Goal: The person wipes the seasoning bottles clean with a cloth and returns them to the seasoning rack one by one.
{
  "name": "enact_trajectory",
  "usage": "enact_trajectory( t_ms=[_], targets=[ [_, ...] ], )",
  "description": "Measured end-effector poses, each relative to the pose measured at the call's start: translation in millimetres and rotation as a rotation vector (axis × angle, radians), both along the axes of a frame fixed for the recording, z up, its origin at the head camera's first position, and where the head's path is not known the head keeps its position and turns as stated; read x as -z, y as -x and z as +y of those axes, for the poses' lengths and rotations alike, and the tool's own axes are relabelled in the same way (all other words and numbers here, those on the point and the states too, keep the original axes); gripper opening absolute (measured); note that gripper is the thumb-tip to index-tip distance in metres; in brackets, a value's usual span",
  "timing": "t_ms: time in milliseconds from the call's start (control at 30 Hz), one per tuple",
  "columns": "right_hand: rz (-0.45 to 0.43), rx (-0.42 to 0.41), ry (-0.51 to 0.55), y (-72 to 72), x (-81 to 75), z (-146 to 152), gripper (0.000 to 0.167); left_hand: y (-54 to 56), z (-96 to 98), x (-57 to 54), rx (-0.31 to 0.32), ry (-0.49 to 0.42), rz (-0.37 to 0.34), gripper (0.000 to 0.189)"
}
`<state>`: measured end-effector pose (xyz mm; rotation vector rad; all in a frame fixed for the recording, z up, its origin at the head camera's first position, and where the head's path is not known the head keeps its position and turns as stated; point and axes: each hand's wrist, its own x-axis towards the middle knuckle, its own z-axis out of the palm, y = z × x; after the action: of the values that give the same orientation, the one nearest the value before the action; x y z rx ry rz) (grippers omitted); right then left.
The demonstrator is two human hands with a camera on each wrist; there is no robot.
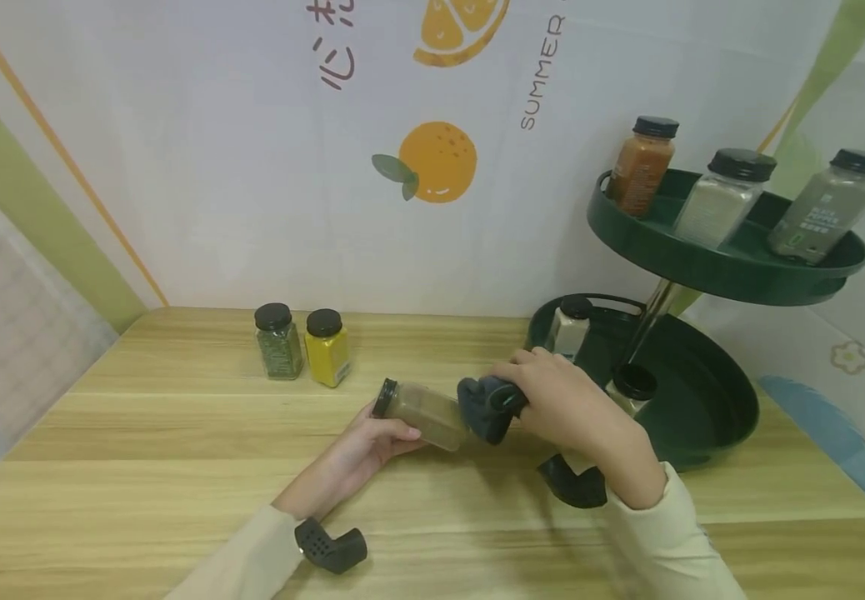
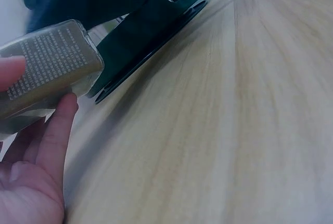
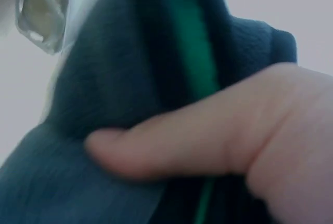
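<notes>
My left hand (image 1: 361, 457) grips a clear spice jar (image 1: 427, 414) with a black lid, tilted on its side above the table. Brownish powder fills it, and small print covers one face in the left wrist view. Bunched in my right hand (image 1: 563, 404) is a dark blue-grey cloth (image 1: 486, 408), close to the jar's base; whether the two touch, I cannot tell. A green stripe crosses the cloth (image 3: 104, 73) in the right wrist view, where my thumb presses on it. The jar's base (image 3: 42, 12) shows there at the upper left.
A two-tier dark green rack (image 1: 702, 258) stands on the right, with several jars on its tiers. A jar of green herbs (image 1: 279, 346) and a yellow jar (image 1: 327, 352) stand at the back left of the wooden table (image 1: 177, 467). A printed curtain (image 1: 252, 183) hangs behind.
</notes>
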<state>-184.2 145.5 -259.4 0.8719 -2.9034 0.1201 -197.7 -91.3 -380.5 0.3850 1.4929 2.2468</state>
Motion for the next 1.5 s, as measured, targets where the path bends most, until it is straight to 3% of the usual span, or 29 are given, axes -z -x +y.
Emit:
enact_trajectory(
  t_ms=[200,300,400,800,1067,1267,1367,1500],
  targets=[
    [0.098,-0.09,0.193,-1.1,7.3,-19.5,0.049,0.5,-1.6,-0.2,0.013,-0.02,0.006,0.04],
    [0.112,-0.16,0.204,-0.9,16.9,-30.9,0.057,1.0,-1.2,-0.3,0.004,-0.027,-0.005,0.038],
    [0.084,-0.176,0.179,-1.8,22.9,-37.9,0.061,1.2,0.1,-1.4,-0.011,-0.013,-0.005,0.039],
    [0.036,-0.043,0.015,-1.4,14.1,-30.8,0.051,-0.9,-1.6,-4.4,-0.012,0.016,-0.006,0.04],
    [0.005,-0.013,-0.071,0.2,8.3,-16.1,0.039,-0.3,-1.4,-3.8,-0.012,0.031,-0.026,0.041],
    [-0.025,0.097,-0.13,1.7,4.8,-4.5,0.041,1.3,0.7,-0.6,-0.01,-0.021,-0.017,0.045],
    [0.019,0.127,-0.089,2.0,4.0,-5.7,0.045,1.7,1.8,0.1,-0.009,-0.042,-0.028,0.046],
    [0.135,0.068,0.05,0.0,7.9,-19.0,0.047,1.9,2.1,0.3,-0.004,-0.033,-0.027,0.043]
  ],
)
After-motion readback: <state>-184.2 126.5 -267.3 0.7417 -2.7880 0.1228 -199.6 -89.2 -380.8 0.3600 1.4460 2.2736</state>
